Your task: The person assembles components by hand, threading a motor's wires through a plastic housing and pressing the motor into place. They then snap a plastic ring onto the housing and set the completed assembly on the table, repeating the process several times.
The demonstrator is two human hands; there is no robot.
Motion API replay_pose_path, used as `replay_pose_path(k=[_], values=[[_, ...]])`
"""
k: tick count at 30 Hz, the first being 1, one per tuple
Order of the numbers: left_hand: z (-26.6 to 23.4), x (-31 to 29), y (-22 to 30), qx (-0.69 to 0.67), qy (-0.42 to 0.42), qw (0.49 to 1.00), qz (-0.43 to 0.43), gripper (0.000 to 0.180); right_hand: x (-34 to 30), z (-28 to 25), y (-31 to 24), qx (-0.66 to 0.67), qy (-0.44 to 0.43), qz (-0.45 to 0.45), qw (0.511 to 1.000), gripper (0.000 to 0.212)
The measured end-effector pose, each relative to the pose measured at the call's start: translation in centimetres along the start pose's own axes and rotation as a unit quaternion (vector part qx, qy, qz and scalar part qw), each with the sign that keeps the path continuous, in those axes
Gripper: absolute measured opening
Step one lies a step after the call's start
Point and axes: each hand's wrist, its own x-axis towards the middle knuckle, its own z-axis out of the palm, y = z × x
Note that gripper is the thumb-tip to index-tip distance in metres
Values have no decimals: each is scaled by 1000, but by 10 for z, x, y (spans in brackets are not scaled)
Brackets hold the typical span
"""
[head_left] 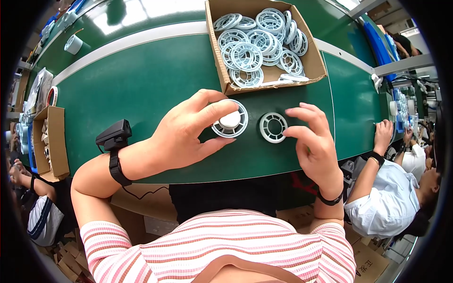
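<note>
My left hand (186, 125) grips a pale blue spoked ring (242, 127) just above the green tabletop, with the thumb at its near edge and the fingers over its top. A rounded white cap (230, 120) sits at the middle of that ring; I cannot tell whether the two are joined. A smaller white spoked ring (263, 135) lies flat on the table to the right. Beside it is my right hand (315, 144), its fingers spread and curved; a fingertip is at the ring's right edge, and contact is unclear.
Beyond my hands stands an open cardboard box (278, 85) with many pale blue spoked rings (247, 57). A smaller cardboard box (58, 141) is at the left edge, near a tape roll (52, 95). A white cup (73, 44) stands far left. A co-worker (384, 200) sits at the right.
</note>
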Motion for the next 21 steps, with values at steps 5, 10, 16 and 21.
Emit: replay_pose_path(k=[5, 10, 16, 21], values=[[-4, -4, 6, -84, -72, 991, -81, 69, 2, 24, -21, 107, 79, 153, 979, 39], [-10, 0, 21, -255, -104, 908, -316, 70, -2, 23, -7, 95, 0, 118, 988, 49], [-3, 1, 6, -411, -129, 846, -316, 71, -6, 23, -9, 142, 6, 110, 984, 59], [-1, 0, 14, -441, -167, 814, -339, 72, 7, 27, -46, 324, 108, 110, 934, 73]])
